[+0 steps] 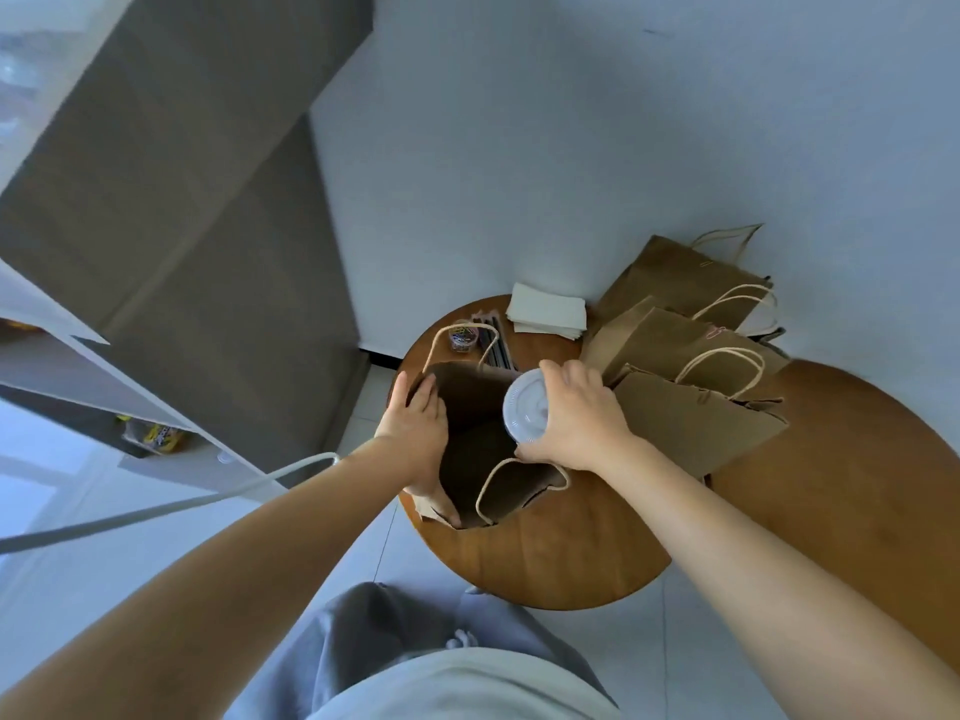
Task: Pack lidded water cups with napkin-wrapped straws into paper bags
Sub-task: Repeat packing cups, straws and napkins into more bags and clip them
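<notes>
Surface: round wooden table (pixel 545 558) against a pale wall, grey tiled floor below it; every place below is given relative to the open paper bag
Open paper bag (pixel 498 491): brown, standing upright near the table's left edge, mouth wide, twine handles loose at the near and far rims
Lidded cup (pixel 525 406): above the bag's right rim, over the mouth, not yet lowered inside; only the flat translucent lid shows, the body is hidden
Cup handling (judged): filled with water, so fairly heavy; thin walls likely flex and a press-on lid can pop if squeezed; hold it around the upper wall just under the lid, keep it upright, and set it down on the bag floor instead of dropping it
Bag handling (judged): light, creasing paper that folds under little load; brace it at the rim or side wall
Right hand (pixel 576 418): wrapped around the cup from the right, fingers curled over the far side of the lid rim, thumb at the near side; forearm reaches in from the lower right
Left hand (pixel 418 423): at the bag's left wall, fingers nearly straight and hooked over the rim, holding the mouth apart; forearm comes in from the lower left
Spare bags (pixel 691 356): flat stack to the right of the open bag
Napkins (pixel 548 311): white stack beyond the open bag
Straws (pixel 497 337): dark bundle beyond the far rim, beside a small clip tub (pixel 462 336)
Wrapped straw: none visible in the bag, whose interior is dark
</notes>
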Available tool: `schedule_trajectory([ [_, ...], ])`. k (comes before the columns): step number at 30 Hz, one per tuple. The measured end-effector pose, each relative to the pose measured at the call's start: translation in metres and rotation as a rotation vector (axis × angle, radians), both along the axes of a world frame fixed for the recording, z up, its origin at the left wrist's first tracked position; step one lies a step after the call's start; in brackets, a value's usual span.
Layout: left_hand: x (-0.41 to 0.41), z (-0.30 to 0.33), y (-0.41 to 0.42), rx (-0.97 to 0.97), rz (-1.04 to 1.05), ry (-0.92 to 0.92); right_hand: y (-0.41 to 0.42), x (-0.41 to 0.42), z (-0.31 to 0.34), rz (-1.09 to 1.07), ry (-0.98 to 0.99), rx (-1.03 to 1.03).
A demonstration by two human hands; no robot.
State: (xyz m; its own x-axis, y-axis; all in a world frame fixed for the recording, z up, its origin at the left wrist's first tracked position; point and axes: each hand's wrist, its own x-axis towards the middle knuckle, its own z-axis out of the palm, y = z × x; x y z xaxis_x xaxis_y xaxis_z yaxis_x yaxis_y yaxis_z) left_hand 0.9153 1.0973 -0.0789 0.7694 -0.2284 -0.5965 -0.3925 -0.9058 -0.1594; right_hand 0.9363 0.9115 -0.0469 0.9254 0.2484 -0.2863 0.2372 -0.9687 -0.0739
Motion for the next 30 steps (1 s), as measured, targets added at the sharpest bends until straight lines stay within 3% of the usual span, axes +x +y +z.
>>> schedule_trajectory([
  [7, 0.017, -0.003, -0.008, 0.012, -0.131, 0.001, 0.023, -0.003, -0.01, 0.316, 0.108, -0.041],
  [14, 0.027, -0.004, -0.007, 0.082, -0.226, -0.038, 0.04, 0.015, -0.057, 0.238, 0.312, -0.059],
  [30, 0.037, -0.016, -0.011, 0.121, -0.208, -0.022, 0.046, 0.042, -0.145, 0.19, 0.458, -0.102],
])
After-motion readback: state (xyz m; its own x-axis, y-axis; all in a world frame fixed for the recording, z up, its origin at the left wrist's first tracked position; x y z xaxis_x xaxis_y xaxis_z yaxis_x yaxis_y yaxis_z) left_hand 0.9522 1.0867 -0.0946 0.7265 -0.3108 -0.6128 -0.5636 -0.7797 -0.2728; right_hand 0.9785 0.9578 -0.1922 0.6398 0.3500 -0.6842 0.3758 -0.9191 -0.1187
